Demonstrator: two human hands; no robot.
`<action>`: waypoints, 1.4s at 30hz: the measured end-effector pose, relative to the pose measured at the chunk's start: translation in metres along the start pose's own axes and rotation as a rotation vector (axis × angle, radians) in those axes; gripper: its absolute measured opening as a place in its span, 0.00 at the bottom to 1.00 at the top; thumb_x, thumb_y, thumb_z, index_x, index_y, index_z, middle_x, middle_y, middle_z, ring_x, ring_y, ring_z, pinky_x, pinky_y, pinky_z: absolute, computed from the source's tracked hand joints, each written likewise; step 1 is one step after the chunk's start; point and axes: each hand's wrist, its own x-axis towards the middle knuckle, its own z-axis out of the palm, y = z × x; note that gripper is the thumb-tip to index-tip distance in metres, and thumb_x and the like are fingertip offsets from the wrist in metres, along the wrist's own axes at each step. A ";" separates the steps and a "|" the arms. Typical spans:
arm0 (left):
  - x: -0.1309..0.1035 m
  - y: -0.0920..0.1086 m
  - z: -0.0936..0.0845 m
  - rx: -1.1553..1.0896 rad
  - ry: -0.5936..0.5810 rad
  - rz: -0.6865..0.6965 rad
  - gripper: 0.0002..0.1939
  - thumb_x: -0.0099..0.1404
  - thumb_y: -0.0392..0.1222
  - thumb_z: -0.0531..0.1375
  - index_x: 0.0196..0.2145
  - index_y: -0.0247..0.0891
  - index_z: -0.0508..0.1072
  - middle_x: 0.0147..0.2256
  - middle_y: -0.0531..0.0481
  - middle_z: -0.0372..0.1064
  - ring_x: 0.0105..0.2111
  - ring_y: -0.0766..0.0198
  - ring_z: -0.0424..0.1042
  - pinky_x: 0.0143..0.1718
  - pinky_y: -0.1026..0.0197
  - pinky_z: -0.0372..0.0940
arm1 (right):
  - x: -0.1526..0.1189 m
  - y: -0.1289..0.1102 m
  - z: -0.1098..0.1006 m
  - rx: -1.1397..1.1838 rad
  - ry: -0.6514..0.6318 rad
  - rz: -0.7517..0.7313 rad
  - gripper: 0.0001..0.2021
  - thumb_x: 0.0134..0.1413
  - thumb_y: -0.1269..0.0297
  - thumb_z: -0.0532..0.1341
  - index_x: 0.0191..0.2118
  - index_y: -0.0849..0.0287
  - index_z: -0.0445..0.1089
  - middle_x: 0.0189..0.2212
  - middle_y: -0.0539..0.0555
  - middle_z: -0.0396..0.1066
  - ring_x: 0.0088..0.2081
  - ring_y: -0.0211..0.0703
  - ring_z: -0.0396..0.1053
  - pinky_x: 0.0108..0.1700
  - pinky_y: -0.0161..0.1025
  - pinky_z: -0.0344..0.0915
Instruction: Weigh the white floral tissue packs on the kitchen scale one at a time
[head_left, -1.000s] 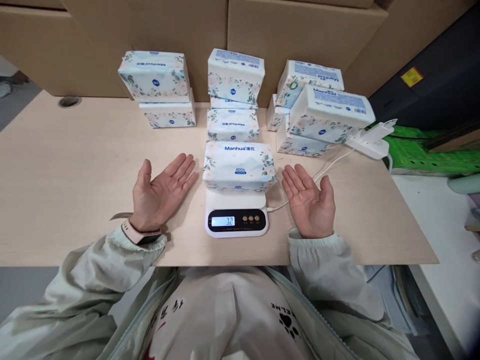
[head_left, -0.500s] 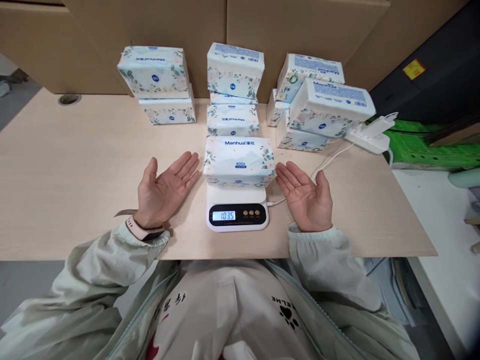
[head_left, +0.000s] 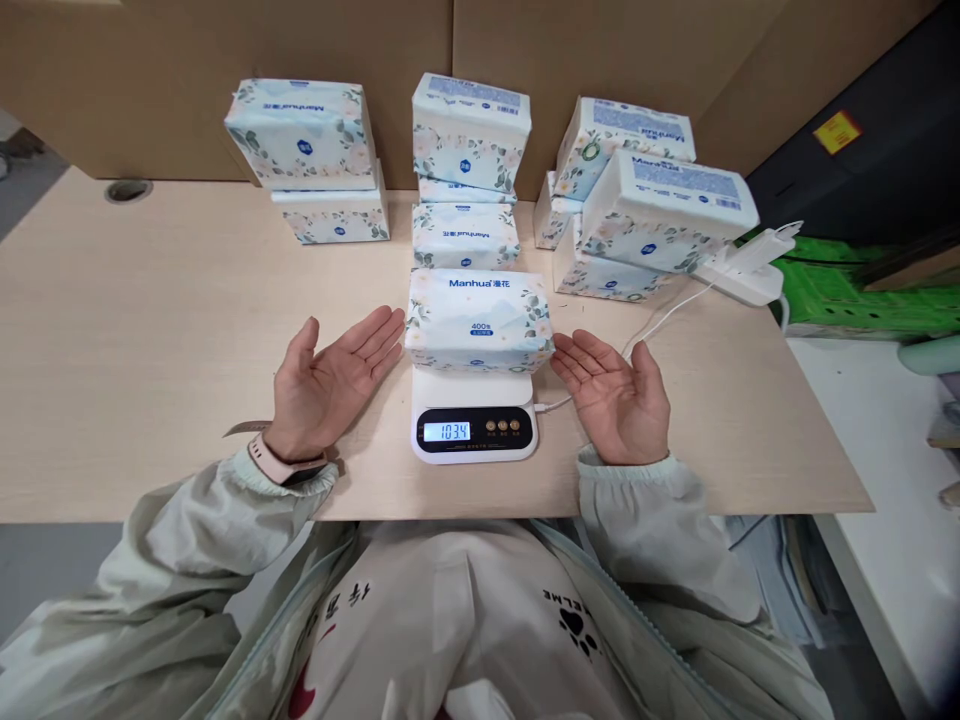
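- Manhua tissue pack [head_left: 478, 316]: white and pale blue with floral edges, lying flat across the digital scale [head_left: 474, 412], lettering upward.
- Digital scale: white, level, lit display [head_left: 447, 432] reading 103.4, three gold buttons [head_left: 502, 426].

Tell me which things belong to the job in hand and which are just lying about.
Seemingly in use: front pack, scale beneath it, white cable plugged into the scale, perhaps the packs stacked behind.

Probably just lying about: green container at right, brown cardboard at back.
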 end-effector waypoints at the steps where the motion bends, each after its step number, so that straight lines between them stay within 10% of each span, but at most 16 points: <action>1: 0.000 0.000 0.000 -0.004 0.000 -0.001 0.35 0.72 0.69 0.60 0.55 0.35 0.85 0.67 0.40 0.73 0.77 0.45 0.58 0.78 0.49 0.59 | 0.000 0.000 0.000 0.000 0.001 0.002 0.28 0.63 0.33 0.61 0.44 0.51 0.85 0.50 0.57 0.87 0.63 0.56 0.79 0.78 0.59 0.64; 13: -0.005 0.005 0.007 0.008 0.026 0.003 0.33 0.73 0.66 0.59 0.56 0.35 0.84 0.67 0.41 0.73 0.77 0.45 0.59 0.79 0.47 0.56 | 0.002 0.000 -0.004 0.029 -0.007 0.019 0.25 0.63 0.37 0.63 0.44 0.52 0.86 0.48 0.56 0.87 0.57 0.49 0.82 0.71 0.48 0.73; 35: 0.000 0.000 -0.003 0.076 -0.069 0.058 0.31 0.73 0.66 0.60 0.57 0.40 0.85 0.68 0.45 0.73 0.79 0.46 0.55 0.82 0.45 0.48 | 0.000 0.006 -0.005 -0.138 -0.019 -0.078 0.24 0.67 0.37 0.60 0.47 0.49 0.84 0.49 0.55 0.86 0.58 0.53 0.80 0.73 0.59 0.67; 42: 0.000 -0.001 0.014 0.277 -0.305 0.169 0.28 0.73 0.62 0.64 0.62 0.43 0.81 0.72 0.48 0.66 0.79 0.46 0.53 0.82 0.46 0.48 | -0.005 -0.018 0.017 -0.873 -0.506 -0.168 0.44 0.69 0.35 0.60 0.82 0.39 0.44 0.82 0.48 0.51 0.83 0.62 0.45 0.84 0.67 0.43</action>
